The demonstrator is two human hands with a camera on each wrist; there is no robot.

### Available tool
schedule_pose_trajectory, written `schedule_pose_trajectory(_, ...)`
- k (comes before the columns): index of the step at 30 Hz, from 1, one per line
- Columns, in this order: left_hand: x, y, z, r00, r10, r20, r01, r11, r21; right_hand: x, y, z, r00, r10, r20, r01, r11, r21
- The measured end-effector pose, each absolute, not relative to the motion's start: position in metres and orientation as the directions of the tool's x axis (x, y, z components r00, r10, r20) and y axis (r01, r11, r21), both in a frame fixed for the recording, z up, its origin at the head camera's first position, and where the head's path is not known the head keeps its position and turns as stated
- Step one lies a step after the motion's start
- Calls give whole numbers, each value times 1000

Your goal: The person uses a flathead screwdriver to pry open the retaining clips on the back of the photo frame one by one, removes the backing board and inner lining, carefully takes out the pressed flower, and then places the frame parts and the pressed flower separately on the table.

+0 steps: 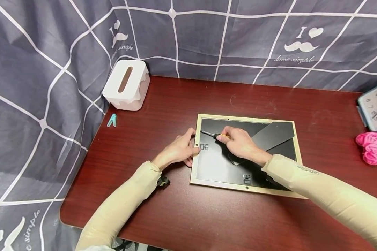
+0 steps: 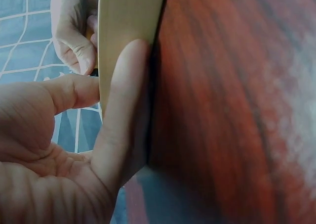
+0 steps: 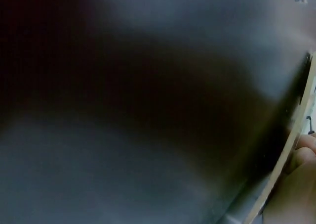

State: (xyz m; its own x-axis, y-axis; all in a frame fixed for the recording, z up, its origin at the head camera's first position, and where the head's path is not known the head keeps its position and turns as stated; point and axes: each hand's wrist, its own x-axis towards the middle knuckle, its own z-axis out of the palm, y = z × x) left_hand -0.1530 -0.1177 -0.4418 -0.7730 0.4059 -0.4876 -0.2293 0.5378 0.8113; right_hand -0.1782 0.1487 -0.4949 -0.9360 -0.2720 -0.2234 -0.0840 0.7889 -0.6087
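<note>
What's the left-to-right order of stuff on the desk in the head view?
Blue clip → white tissue box → left hand on the picture frame's left edge → right hand holding a screwdriver over the frame's black back → pink flower-like thing → blue clock.

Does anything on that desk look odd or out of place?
Mainly the picture frame: it lies face down, black backing up, its easel stand splayed askew. A teal clip also lies stray near the tissue box.
</note>
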Motion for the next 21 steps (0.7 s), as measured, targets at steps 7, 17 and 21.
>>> schedule_pose_trajectory(7, -154, -120, -441, -766, 418, -489, -221, 542, 811, -175, 146, -491, -940, -260, -219, -78, 792, -606)
schedule_pose_trajectory(17, -156, -123, -444, -764, 402, -505, -237, 553, 799, -179, 127, -486, -941, -286, -179, -89, 722, -686)
schedule_pose_trajectory(21, -156, -121, -443, -751, 407, -520, -248, 555, 794, -181, 130, -486, -954, -237, -186, -77, 787, -612)
